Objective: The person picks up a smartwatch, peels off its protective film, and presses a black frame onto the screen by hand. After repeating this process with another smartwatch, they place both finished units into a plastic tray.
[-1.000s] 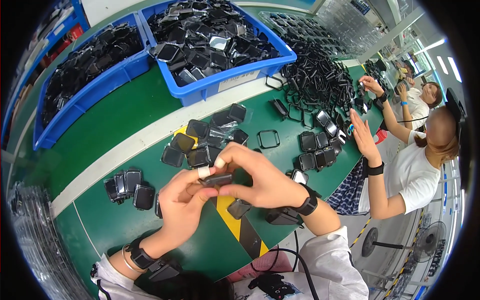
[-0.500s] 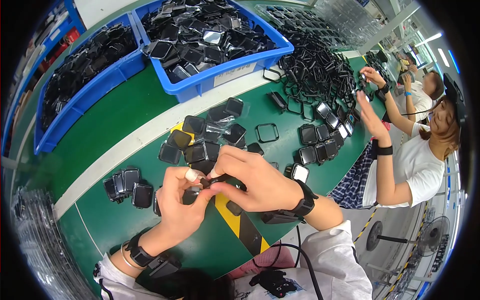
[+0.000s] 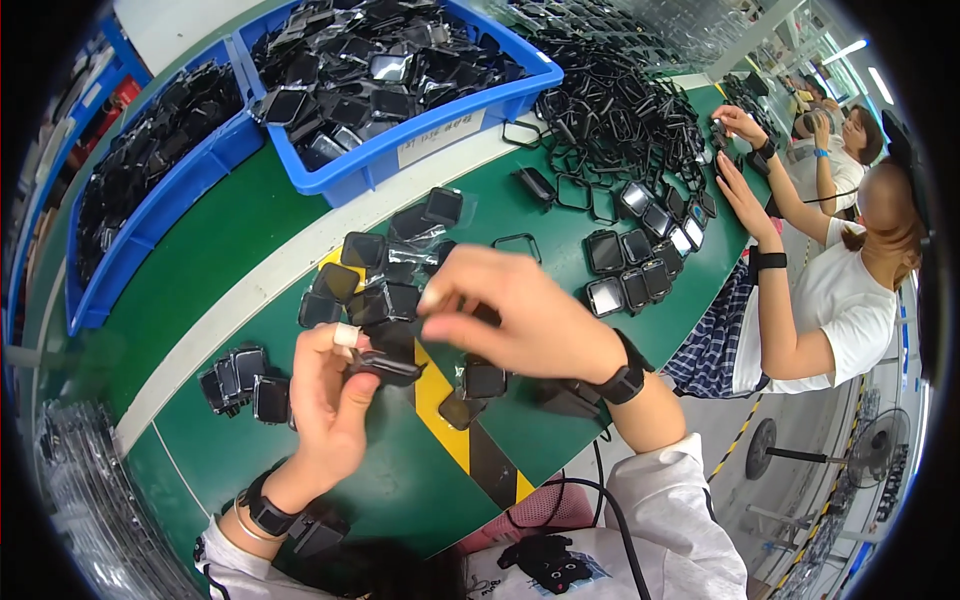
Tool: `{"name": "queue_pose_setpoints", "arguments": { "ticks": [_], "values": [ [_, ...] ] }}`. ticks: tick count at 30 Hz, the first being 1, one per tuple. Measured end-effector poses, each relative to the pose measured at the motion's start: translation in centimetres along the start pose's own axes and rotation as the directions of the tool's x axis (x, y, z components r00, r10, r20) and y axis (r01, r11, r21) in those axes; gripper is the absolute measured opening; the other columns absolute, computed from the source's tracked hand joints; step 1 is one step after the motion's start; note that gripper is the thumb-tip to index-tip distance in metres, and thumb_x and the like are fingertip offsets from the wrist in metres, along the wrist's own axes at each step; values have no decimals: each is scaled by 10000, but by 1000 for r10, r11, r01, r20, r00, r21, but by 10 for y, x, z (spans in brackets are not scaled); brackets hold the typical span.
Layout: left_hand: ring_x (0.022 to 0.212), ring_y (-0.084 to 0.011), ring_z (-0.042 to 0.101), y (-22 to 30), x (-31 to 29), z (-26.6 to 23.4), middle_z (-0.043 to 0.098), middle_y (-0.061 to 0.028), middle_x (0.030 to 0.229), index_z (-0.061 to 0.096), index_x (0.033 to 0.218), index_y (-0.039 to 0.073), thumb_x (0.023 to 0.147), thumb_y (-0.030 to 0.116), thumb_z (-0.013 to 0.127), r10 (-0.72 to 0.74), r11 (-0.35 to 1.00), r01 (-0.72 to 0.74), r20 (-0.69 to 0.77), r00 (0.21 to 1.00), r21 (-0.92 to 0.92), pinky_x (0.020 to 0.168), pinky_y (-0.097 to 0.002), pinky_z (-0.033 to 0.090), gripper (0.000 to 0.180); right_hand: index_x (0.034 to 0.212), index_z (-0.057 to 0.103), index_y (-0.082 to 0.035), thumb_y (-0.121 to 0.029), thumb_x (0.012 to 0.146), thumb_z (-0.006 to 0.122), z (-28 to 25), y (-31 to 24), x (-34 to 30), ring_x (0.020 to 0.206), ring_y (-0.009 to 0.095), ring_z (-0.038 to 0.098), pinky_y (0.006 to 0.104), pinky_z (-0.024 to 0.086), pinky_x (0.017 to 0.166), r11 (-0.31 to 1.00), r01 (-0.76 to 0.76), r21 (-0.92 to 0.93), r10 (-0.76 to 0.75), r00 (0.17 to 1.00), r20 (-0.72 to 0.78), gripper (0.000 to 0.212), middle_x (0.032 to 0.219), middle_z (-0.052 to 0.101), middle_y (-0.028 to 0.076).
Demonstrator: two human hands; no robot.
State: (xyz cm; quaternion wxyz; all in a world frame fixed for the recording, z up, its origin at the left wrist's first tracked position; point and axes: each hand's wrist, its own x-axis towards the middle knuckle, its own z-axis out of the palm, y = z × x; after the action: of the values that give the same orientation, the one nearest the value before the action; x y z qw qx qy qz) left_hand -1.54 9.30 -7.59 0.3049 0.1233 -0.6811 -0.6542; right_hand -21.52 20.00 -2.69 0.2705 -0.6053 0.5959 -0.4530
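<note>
My left hand (image 3: 330, 410) pinches a small black rounded-square case (image 3: 388, 369), perhaps a watch cover, between thumb and fingers, tilted nearly edge-on. A pale wrap covers one of its fingertips. To the right and a little higher, my right hand (image 3: 530, 315) hovers apart from the case, its thumb and index finger separated with nothing visible between them. Beyond both hands lie several dark square covers (image 3: 363, 250), some in clear film. More covers (image 3: 484, 378) lie under my right hand, and a short row of black cases (image 3: 240, 370) is left of my left hand.
Two blue bins (image 3: 330, 185) (image 3: 165, 240) full of black pieces stand at the back left. A heap of thin black frames (image 3: 620, 110) spreads at the back right, near grouped square cases (image 3: 635, 265). A co-worker (image 3: 830, 290) works at the right along the green table (image 3: 380, 510).
My hands have drawn apart: the right let go of the black piece and lifted away, while the left keeps it. The view has shifted slightly. The co-worker's hands have come closer together.
</note>
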Motion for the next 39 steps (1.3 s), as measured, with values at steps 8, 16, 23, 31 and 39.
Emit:
{"name": "queue_pose_setpoints", "arguments": {
  "ticks": [8,16,23,31,39],
  "values": [
    [885,-145,436,14,-6,-30,463,-44,965,504,997,12,901,149,416,-61,903,68,-32,998,424,813,-251,340,189,874,569,-4,-25,744,687,-55,38,-7,843,255,585,329,483,727,822,-227,-523,-75,867,-493,177,849,572,106],
    [906,-247,414,23,-10,-27,441,-117,981,535,908,-1,818,16,373,-40,568,11,14,999,823,870,-316,317,186,888,584,-2,-58,725,703,-83,52,-25,883,291,550,365,459,779,682,-487,-546,28,763,-645,209,867,579,118],
    [1003,-305,406,22,-14,-21,455,-147,1059,551,958,30,762,-47,410,16,466,-33,29,999,884,872,-387,295,253,911,591,-5,-84,707,724,-87,58,-33,899,307,543,377,451,793,672,-519,-528,106,773,-625,256,877,583,124],
    [1016,-286,405,20,-19,-14,467,-110,1061,537,990,45,811,-30,390,15,446,67,-83,996,893,925,-381,279,244,928,592,-20,-58,672,737,-99,38,-61,848,311,564,379,462,775,690,-531,-491,264,817,-513,297,869,583,125],
    [1023,-274,456,11,-19,-6,466,-131,1100,509,1049,28,842,-40,437,262,669,-153,-38,964,728,901,-383,357,230,930,590,-38,21,620,740,-96,31,-49,819,269,590,347,479,715,713,-447,-539,256,883,-393,350,882,571,110]
  ]
}}
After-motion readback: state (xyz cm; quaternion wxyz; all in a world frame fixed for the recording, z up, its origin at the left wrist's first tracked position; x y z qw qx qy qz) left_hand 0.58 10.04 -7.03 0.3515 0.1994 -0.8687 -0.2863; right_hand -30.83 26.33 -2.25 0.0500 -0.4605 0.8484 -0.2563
